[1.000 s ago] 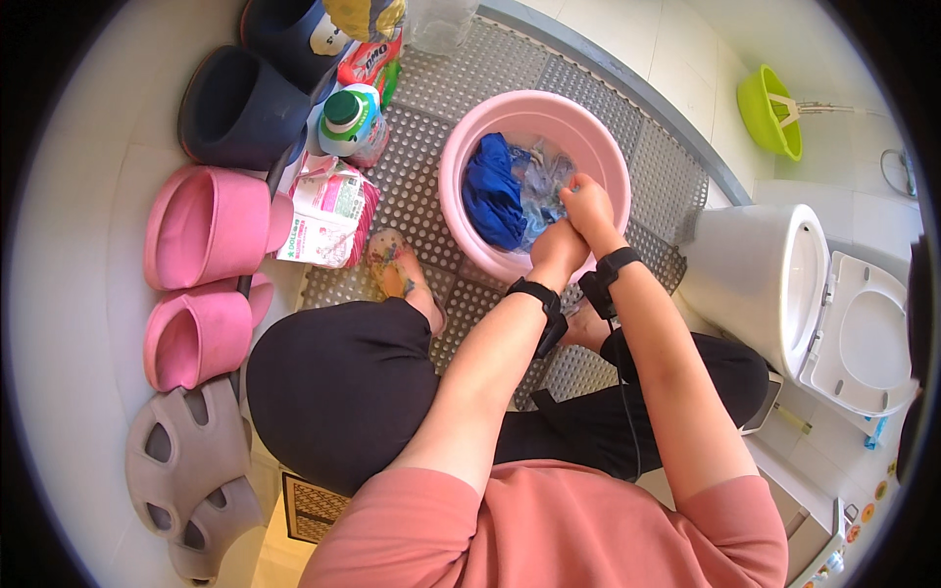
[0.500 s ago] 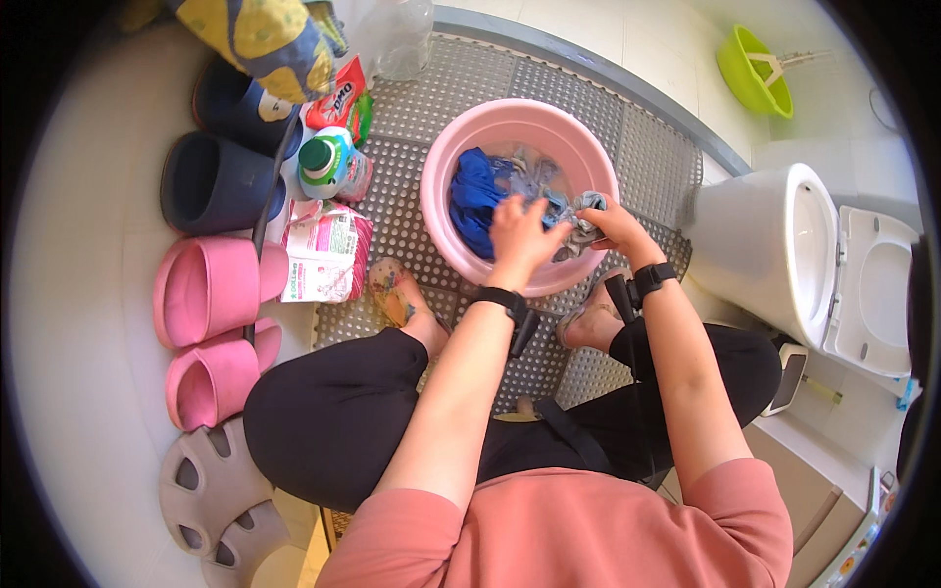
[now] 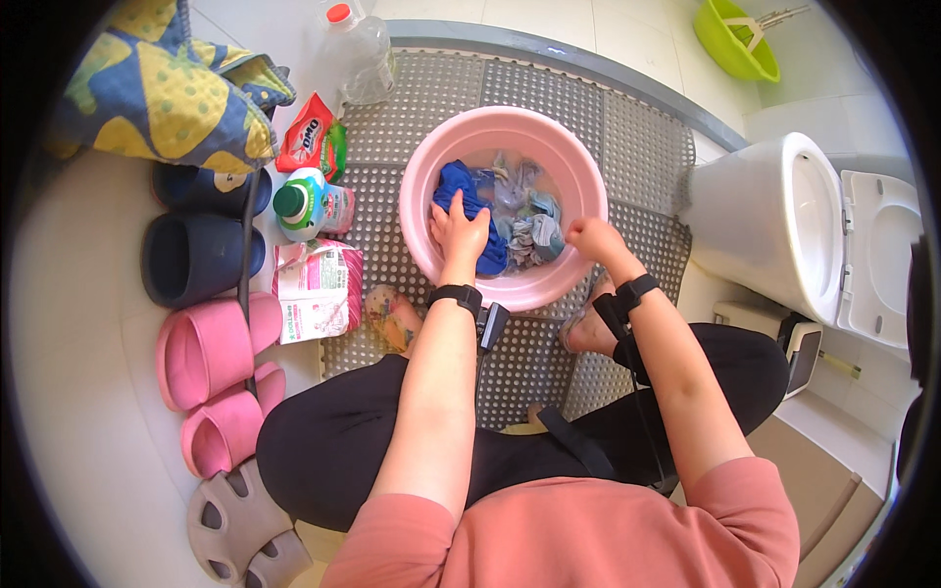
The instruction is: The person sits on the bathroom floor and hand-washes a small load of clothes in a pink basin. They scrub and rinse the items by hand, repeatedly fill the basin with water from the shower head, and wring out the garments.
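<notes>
A round pink basin (image 3: 421, 147) stands on the floor mat in front of me with water and wet laundry in it. My left hand (image 3: 459, 235) rests on a bunched blue cloth (image 3: 495, 257) at the basin's left side, its fingers spread. Over the right rim my right hand (image 3: 598, 240) is closed in a loose fist, and no cloth shows in it. Between the hands lies a heap of pale grey and light blue laundry (image 3: 534, 238), partly in the water. Each wrist wears a black band.
To the left stand a green-capped bottle (image 3: 304, 206), a red pouch (image 3: 306, 132), a pink-white pack (image 3: 319, 294) and a clear jug (image 3: 358, 59). Slippers (image 3: 206, 353) hang on a wall rack below a patterned cloth (image 3: 176, 88). At right are a white toilet (image 3: 755, 225) and green basin (image 3: 735, 44).
My left hand has moved left from the middle of the laundry onto the blue cloth. My right hand has let go of the grey cloth and drawn back to the rim. The view has shifted slightly.
</notes>
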Demonstrator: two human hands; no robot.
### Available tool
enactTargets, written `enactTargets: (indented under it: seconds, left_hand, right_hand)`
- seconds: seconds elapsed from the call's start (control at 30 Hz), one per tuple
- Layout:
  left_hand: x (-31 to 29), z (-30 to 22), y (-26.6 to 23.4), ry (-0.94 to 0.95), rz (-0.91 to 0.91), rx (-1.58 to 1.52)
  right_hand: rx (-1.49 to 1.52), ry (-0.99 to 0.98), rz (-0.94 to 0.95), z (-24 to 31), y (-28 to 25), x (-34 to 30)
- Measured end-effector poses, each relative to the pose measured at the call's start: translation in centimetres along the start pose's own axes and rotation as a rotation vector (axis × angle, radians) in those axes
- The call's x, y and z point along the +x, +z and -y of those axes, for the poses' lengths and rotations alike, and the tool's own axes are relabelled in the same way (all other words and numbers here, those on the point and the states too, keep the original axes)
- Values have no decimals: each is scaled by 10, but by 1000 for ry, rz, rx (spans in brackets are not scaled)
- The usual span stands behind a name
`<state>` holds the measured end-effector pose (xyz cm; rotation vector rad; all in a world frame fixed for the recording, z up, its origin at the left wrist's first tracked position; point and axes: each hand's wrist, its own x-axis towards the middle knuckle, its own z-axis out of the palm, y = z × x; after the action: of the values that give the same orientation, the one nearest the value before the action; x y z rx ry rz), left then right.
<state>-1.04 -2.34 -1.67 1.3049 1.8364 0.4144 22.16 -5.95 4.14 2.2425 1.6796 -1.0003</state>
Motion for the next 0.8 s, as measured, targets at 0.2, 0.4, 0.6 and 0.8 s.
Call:
enactTargets:
  seconds: [0.2,0.4,0.6,0.8]
  left_hand:
    - [11,0,7,-68,191,-167]
    - [-3,-27,43,111,388,-32]
    - [-5,-72,63,140,544,160]
    - [-26,-97,57,177,456,260]
  right_hand:
    - [568,209,-255,-35,-4,12]
    - [1347,440,417,-64,15,34]
    - [1345,405,465,-74,16,37]
    - [1426,520,420,-56,1,15]
